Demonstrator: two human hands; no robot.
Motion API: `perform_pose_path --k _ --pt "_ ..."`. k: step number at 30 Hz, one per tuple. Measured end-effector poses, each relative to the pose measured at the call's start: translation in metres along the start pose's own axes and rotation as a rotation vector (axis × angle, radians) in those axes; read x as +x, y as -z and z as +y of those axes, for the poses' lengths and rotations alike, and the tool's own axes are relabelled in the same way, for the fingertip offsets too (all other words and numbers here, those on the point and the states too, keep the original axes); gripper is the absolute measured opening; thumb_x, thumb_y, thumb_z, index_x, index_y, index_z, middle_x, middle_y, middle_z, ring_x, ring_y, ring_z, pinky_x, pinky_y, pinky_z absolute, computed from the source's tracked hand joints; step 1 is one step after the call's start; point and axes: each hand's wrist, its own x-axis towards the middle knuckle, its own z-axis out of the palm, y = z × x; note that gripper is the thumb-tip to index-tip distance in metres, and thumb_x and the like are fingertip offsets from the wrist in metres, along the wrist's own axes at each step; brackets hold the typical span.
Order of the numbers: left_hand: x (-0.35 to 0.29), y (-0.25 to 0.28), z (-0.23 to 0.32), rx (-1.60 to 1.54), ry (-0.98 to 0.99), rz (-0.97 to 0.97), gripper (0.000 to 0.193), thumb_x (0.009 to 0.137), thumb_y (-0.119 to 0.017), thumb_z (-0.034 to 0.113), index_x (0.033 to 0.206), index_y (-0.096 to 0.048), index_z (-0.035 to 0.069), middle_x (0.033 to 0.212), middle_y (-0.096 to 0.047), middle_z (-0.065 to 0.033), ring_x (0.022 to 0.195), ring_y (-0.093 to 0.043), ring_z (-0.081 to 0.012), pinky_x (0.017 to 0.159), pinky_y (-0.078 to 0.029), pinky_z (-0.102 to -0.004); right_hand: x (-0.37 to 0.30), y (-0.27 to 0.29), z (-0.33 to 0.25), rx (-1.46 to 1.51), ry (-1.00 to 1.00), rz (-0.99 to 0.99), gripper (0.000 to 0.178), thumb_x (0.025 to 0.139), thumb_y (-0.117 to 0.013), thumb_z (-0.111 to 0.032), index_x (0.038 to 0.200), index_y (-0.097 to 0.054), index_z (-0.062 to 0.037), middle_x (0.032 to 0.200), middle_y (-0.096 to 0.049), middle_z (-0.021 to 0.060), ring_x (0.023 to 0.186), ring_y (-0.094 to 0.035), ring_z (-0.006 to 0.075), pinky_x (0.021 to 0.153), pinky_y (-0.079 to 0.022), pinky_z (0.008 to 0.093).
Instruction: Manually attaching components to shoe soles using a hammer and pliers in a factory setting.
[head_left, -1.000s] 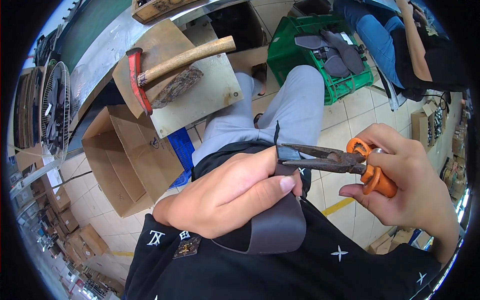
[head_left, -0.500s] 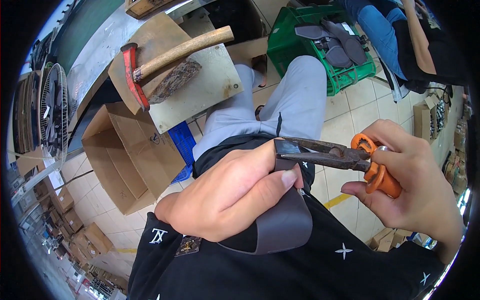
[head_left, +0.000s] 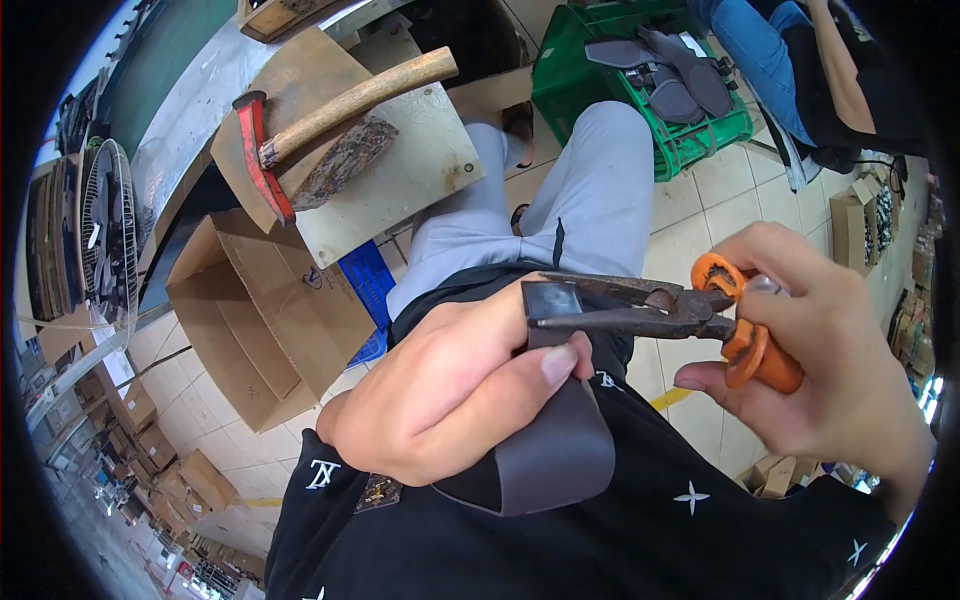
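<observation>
My left hand (head_left: 450, 390) is closed on a wide dark brown-grey strap (head_left: 560, 455), which bends into a loop below my thumb. Against its upper end sits a shiny black rectangular piece (head_left: 552, 300); I cannot tell whether it is part of the strap. A pair of worn metal pliers (head_left: 640, 312) with orange handle grips reaches in from the right, its jaws slightly apart at that black piece. My right hand (head_left: 810, 350) is wrapped round the orange handles, the thumb held off to the lower side.
A red-headed hammer (head_left: 355, 105) lies on a wood block on the bench at the upper left. Below stands an open cardboard box (head_left: 250, 320). Dark sole-shaped pieces (head_left: 680, 85) rest on a green crate (head_left: 575, 70), with another person (head_left: 790, 80) beside it. A fan (head_left: 108, 235) stands left.
Both hands, with the strap and the pliers, have shifted slightly left. The pliers' jaws stay at the black piece, and both grips are unchanged.
</observation>
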Motion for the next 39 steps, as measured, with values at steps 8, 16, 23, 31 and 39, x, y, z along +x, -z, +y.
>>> perform_pose_path --k 8,16,23,31,39 --pt "-0.01 -0.001 0.013 -0.064 0.03 -0.062 0.025 0.094 -0.047 0.018 0.094 -0.059 -0.004 0.093 -0.064 -0.0206 0.083 -0.06 -0.0232 0.078 -0.045 -0.034 0.08 0.045 0.084 0.077 0.043 0.256 0.045 0.089 -0.069 -0.043 0.074 -0.061 -0.0019 0.071 -0.051 0.002 0.061 -0.05 0.0152 0.059 -0.043 0.0317" --pt "-0.029 0.012 0.015 0.026 -0.026 0.021 0.027 0.105 -0.044 0.025 0.103 -0.056 0.001 0.092 -0.059 -0.0064 0.086 -0.053 -0.0141 0.08 -0.042 -0.0277 0.314 0.087 0.177 -0.353 0.075 0.45 0.047 0.082 -0.069 -0.042 0.086 -0.069 0.0044 0.075 -0.065 0.024 0.071 -0.065 0.0346 0.067 -0.049 0.0435" --pt "-0.047 0.056 0.025 0.356 -0.281 0.634 0.028 0.102 -0.051 0.024 0.1 -0.061 -0.003 0.089 -0.071 -0.0116 0.086 -0.065 -0.0174 0.085 -0.049 -0.0305 0.393 0.074 0.213 -0.152 0.224 0.671 0.02 0.078 -0.066 -0.02 0.09 -0.077 -0.0086 0.087 -0.068 0.0216 0.087 -0.065 0.035 0.077 -0.052 0.0441" --pt "-0.205 0.295 0.048 0.422 -0.79 1.786 0.039 0.102 -0.051 0.039 0.108 -0.068 0.004 0.094 -0.065 -0.0066 0.093 -0.062 -0.0161 0.081 -0.049 -0.0272 0.291 0.114 0.244 -0.337 -0.076 1.192 0.024 0.088 -0.065 -0.027 0.096 -0.066 -0.004 0.1 -0.068 0.015 0.095 -0.067 0.0353 0.082 -0.052 0.0494" --pt "-0.354 0.477 0.05 1.012 -0.475 2.097 0.076 0.09 -0.071 0.048 0.135 -0.052 -0.01 0.131 -0.059 -0.0287 0.115 -0.057 -0.0363 0.104 -0.04 -0.0418 0.265 0.18 0.404 -0.192 -0.45 1.313 0.045 0.099 -0.047 -0.037 0.094 -0.072 0.0002 0.094 -0.069 0.0275 0.091 -0.067 0.0463 0.082 -0.052 0.0555"
